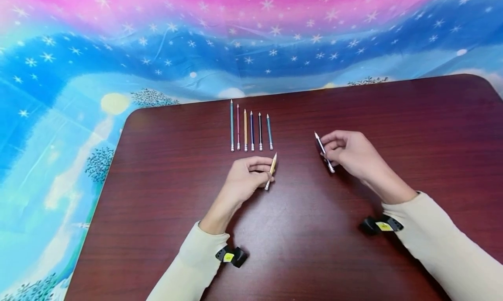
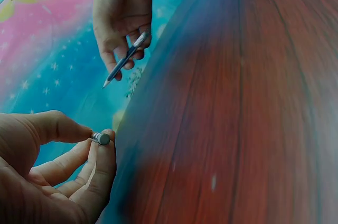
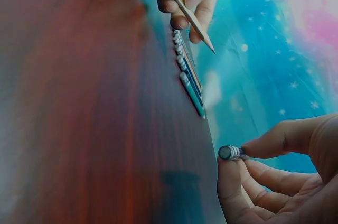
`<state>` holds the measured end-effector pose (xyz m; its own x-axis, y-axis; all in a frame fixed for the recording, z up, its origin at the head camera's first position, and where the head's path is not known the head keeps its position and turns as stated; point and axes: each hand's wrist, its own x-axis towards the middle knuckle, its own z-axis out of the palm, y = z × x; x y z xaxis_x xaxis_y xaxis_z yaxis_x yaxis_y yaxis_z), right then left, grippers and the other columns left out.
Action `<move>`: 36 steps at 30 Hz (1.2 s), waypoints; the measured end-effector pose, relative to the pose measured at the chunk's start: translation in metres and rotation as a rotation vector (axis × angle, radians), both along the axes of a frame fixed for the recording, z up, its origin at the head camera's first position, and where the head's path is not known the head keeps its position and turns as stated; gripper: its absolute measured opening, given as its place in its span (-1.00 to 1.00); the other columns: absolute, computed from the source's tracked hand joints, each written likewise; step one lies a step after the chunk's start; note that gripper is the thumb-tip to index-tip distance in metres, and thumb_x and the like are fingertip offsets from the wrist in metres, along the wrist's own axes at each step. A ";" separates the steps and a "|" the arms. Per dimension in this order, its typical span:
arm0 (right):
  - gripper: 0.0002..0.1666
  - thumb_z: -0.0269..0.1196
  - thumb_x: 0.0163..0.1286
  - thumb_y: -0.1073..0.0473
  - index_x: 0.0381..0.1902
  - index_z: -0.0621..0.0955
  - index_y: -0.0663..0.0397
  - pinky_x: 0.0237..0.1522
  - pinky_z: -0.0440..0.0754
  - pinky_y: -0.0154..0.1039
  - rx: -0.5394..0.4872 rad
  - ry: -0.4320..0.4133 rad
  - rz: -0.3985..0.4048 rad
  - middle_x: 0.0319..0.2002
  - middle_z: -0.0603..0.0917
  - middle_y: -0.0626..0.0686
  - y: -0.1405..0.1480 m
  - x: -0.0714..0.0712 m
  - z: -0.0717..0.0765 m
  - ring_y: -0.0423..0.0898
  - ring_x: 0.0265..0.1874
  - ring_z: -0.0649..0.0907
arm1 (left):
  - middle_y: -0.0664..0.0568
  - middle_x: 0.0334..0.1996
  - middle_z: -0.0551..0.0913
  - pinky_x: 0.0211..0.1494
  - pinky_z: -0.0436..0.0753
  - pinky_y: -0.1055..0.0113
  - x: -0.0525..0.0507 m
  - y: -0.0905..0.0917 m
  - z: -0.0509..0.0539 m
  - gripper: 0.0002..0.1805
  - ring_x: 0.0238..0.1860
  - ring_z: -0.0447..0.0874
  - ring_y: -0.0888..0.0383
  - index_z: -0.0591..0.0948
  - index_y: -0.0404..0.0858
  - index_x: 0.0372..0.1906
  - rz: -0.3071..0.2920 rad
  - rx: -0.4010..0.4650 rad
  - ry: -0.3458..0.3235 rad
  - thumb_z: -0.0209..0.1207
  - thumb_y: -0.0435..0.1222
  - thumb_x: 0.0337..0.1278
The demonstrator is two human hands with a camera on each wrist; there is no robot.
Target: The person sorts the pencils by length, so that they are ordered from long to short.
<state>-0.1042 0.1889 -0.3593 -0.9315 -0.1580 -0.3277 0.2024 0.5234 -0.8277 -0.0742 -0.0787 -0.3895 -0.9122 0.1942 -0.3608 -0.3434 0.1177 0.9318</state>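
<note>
My left hand (image 1: 249,174) pinches a short yellow pencil (image 1: 273,166) between thumb and fingers, its point facing away from me and its eraser end toward me. Off to the right, my right hand (image 1: 347,152) pinches a dark pencil (image 1: 322,148), which tilts with its tip up and to the left. Both pencils appear held above the table. In the left wrist view the yellow pencil's eraser end (image 2: 102,138) faces the camera. The right wrist view shows the dark pencil's eraser end (image 3: 228,152) between thumb and finger.
Several pencils lie side by side near the far table edge, from a long teal pencil (image 1: 232,126) at the left to a short teal pencil (image 1: 269,132) at the right. They stand on a dark red-brown table (image 1: 165,192). A snowflake-patterned cloth (image 1: 188,47) hangs behind.
</note>
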 end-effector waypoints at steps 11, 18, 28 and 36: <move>-0.50 0.18 0.38 0.49 0.28 0.53 0.43 -0.32 0.75 -0.35 -0.163 -0.034 -0.056 -0.34 0.71 0.04 -0.046 -0.041 -0.004 -0.24 -0.40 0.72 | -0.14 -0.21 0.79 -0.24 0.75 0.41 0.002 -0.025 0.006 -0.59 -0.35 0.78 0.21 0.69 -0.41 0.14 0.067 -0.018 -0.044 0.17 -0.58 0.17; -0.52 0.20 0.39 0.50 0.27 0.56 0.38 -0.31 0.77 -0.31 -0.166 -0.037 -0.083 -0.30 0.73 0.13 -0.066 -0.059 -0.011 -0.18 -0.40 0.72 | -0.15 -0.18 0.79 -0.26 0.72 0.45 0.001 -0.030 0.009 -0.58 -0.35 0.75 0.26 0.67 -0.43 0.17 0.065 -0.022 -0.045 0.15 -0.58 0.20; -0.52 0.18 0.38 0.51 0.26 0.57 0.37 -0.36 0.77 -0.32 -0.179 -0.027 -0.114 -0.31 0.75 0.16 -0.082 -0.071 -0.017 -0.11 -0.38 0.74 | -0.11 -0.23 0.78 -0.24 0.75 0.41 0.002 -0.029 0.008 -0.58 -0.34 0.78 0.22 0.68 -0.42 0.17 0.075 -0.009 -0.056 0.15 -0.59 0.20; -0.51 0.22 0.36 0.52 0.25 0.58 0.36 -0.38 0.76 -0.32 -0.184 -0.033 -0.141 -0.15 0.77 0.32 -0.087 -0.075 -0.022 -0.10 -0.38 0.74 | -0.04 -0.27 0.76 -0.23 0.76 0.40 0.001 -0.028 0.007 -0.57 -0.34 0.78 0.21 0.66 -0.45 0.18 0.075 0.014 -0.060 0.16 -0.60 0.20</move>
<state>-0.1795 0.1019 -0.3808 -0.9378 -0.0870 -0.3360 0.2914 0.3286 -0.8984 -0.0731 -0.1068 -0.3828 -0.9014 0.1312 -0.4127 -0.4058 0.0769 0.9107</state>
